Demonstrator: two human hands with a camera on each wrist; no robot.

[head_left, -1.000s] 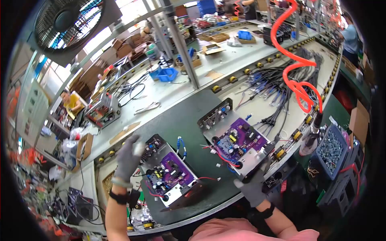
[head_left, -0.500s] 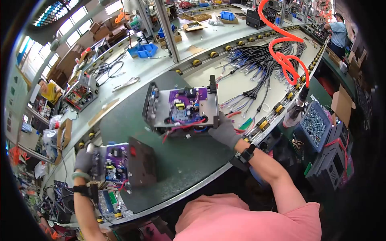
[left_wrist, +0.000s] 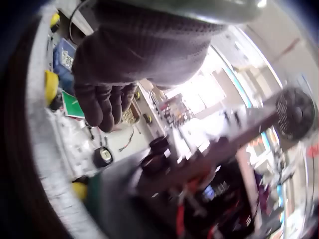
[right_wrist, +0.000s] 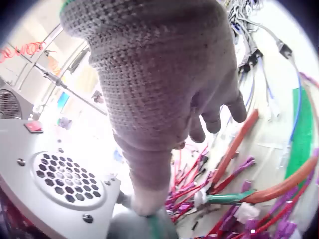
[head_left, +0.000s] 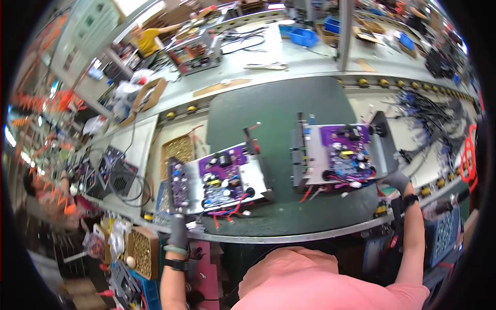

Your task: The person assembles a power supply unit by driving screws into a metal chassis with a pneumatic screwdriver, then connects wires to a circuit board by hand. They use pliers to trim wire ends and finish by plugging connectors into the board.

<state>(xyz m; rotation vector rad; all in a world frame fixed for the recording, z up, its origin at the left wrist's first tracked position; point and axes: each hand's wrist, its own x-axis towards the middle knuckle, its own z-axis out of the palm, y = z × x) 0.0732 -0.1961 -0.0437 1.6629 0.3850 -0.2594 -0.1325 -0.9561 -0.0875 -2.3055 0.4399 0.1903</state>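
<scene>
Head view shows me the left case (head_left: 219, 181) and right case (head_left: 343, 155) apart on the bench (head_left: 279, 103), my left grip (head_left: 178, 232) and right grip (head_left: 396, 181) at their near outer corners. Left wrist shows left grip released; right wrist shows right grip relaxed beside a vented panel (right_wrist: 67, 177).

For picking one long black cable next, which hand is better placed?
Probably the grey-gloved right hand: it is nearer the black cable bundle; the grey-gloved left hand is near the left silver metal chassis.
</scene>
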